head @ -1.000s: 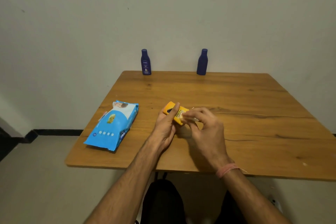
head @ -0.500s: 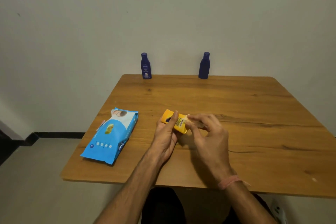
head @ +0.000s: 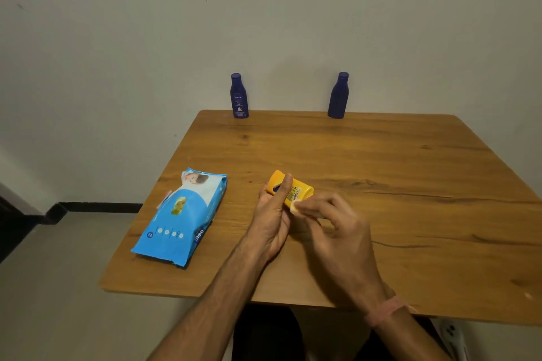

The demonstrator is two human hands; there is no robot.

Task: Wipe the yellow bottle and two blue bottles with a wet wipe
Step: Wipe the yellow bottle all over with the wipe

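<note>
two hands on smooth yellow bottle, pale folded wet wipe

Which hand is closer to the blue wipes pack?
Left. The left hand, holding the yellow bottle, is just right of the wipes pack. The right hand, pinching the wipe, lies beyond it.
</note>
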